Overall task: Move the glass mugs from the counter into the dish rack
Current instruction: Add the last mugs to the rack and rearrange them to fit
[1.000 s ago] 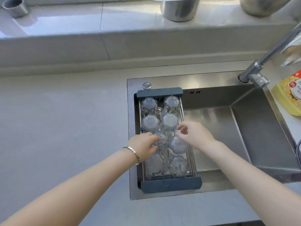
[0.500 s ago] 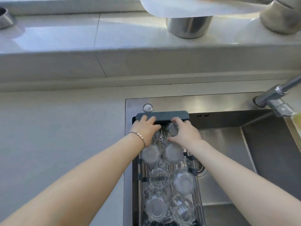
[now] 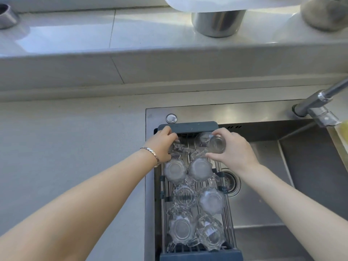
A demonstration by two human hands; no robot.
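Note:
A dark-blue-ended wire dish rack (image 3: pixel 188 126) spans the left side of the steel sink. Several clear glass mugs stand upside down in two rows in it, such as one mug (image 3: pixel 175 170) in the left row and one (image 3: pixel 200 168) beside it. At the rack's far end my left hand (image 3: pixel 163 143) grips a glass mug (image 3: pixel 176 147) that it mostly hides. My right hand (image 3: pixel 233 147) holds another glass mug (image 3: pixel 216 143), tilted on its side at the far right corner of the rack.
The steel sink (image 3: pixel 263 185) has a drain (image 3: pixel 230 182) right of the rack and a faucet (image 3: pixel 318 102) at the back right. Grey counter (image 3: pixel 66 147) lies to the left. A metal pot (image 3: pixel 218 21) and a cup (image 3: pixel 7 16) sit on the windowsill behind.
Both hands moved from the rack's middle to its far end and took hold of the two farthest mugs. The right-hand mug is now tipped on its side. The camera tilted closer.

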